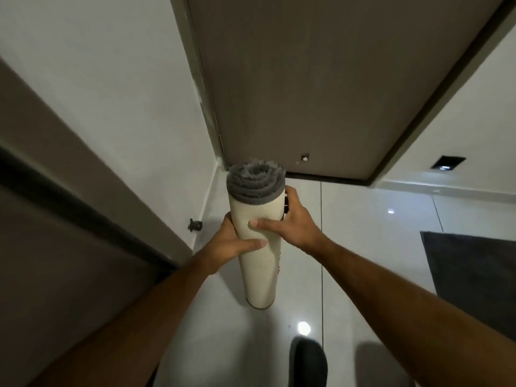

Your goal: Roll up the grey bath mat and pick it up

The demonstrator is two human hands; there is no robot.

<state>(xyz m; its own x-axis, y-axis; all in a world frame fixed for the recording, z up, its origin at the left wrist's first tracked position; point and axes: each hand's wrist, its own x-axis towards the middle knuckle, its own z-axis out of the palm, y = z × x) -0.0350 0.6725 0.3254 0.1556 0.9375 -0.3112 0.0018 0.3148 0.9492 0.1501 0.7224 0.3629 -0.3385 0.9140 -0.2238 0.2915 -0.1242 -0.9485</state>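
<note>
The grey bath mat is rolled into a tight tube, cream backing outward, grey pile showing as a spiral at its top end. It stands almost upright in the air above the floor, in the middle of the view. My left hand wraps the tube from the left, thumb across its front. My right hand grips it from the right a little higher, thumb across the front and fingers behind.
A brown closed door stands straight ahead, another door with a doorstop at the left. A dark mat lies on the glossy white floor tiles at the right. A dark slipper shows at the bottom.
</note>
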